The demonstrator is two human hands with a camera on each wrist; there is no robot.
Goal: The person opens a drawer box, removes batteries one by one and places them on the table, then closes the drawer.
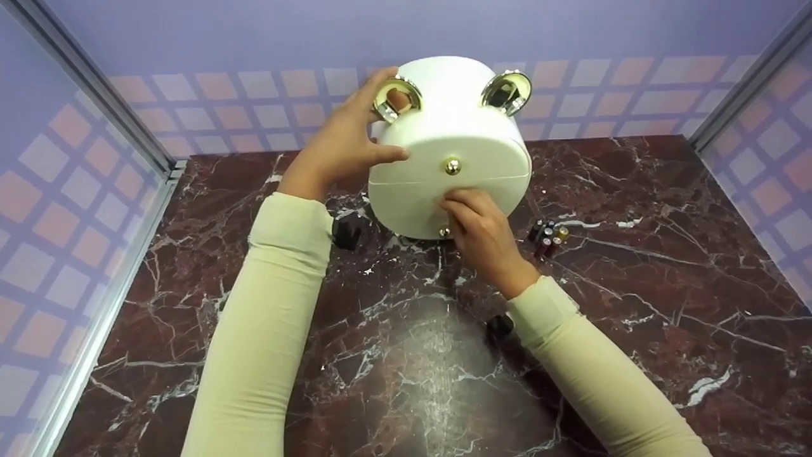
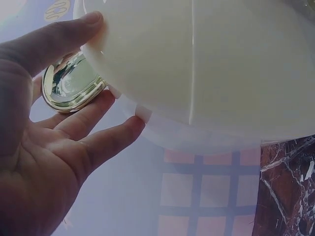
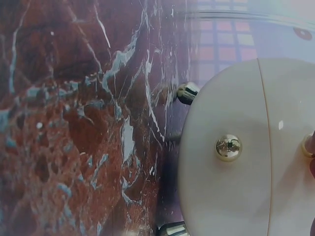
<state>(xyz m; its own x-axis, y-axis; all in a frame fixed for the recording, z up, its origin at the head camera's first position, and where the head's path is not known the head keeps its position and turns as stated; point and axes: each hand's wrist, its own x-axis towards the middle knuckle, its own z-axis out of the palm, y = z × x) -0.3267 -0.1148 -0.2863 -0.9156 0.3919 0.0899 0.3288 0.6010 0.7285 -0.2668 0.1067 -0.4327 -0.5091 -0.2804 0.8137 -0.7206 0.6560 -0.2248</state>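
A round white storage box (image 1: 406,206) with gold ear-shaped pieces and round gold knobs stands at the back of the marble surface. My left hand (image 1: 346,139) rests against its left side, around the left gold ear (image 1: 398,98). In the left wrist view the left thumb (image 2: 88,22) touches the box's front edge, and straight, spread fingers (image 2: 115,135) touch its side. My right hand (image 1: 481,231) is at the front, with fingers bent at a knob (image 3: 309,145) that they partly cover. Another gold knob (image 1: 452,166) shows above that hand, and a lower knob (image 3: 229,147) below it.
Several small cylinders with coloured tops (image 1: 549,236) stand together to the right of the box. The dark marble surface (image 1: 406,368) reaches toward me. A purple wall with pale squares (image 1: 254,95) rises close behind, with side panels left and right.
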